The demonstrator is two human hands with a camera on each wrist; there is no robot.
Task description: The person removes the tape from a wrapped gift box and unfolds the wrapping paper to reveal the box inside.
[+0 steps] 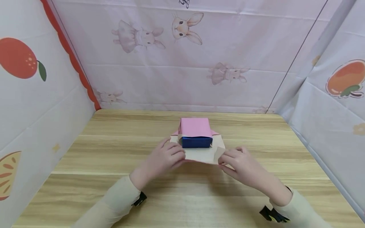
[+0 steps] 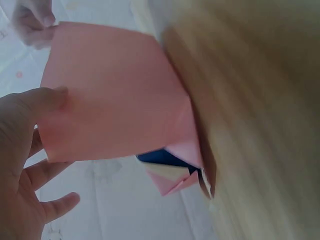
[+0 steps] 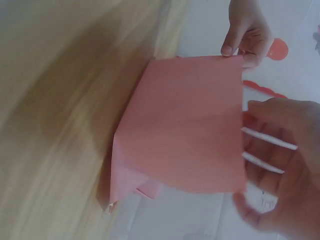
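A dark blue box (image 1: pixel 196 142) sits on a sheet of wrapping paper (image 1: pixel 199 155), pink outside and cream inside. A pink part of the paper (image 1: pixel 195 127) covers the top of the box. The front flap is lifted off the table toward me. My left hand (image 1: pixel 168 155) pinches the flap's left corner, with the thumb on the pink side (image 2: pixel 115 90) in the left wrist view and the fingers behind. At the right corner my right hand (image 1: pixel 242 164) pinches the edge, where a small cream piece is folded inward. The right wrist view shows the flap's pink face (image 3: pixel 190 125) spread between both hands.
The wood-grain table (image 1: pixel 128 133) extends around the paper on all sides. Printed cloth (image 1: pixel 171 85) with rabbits hangs behind it, and fruit-printed cloth (image 1: pixel 328 95) stands along both sides. Pink side points of paper (image 1: pixel 214 132) stick out beside the box.
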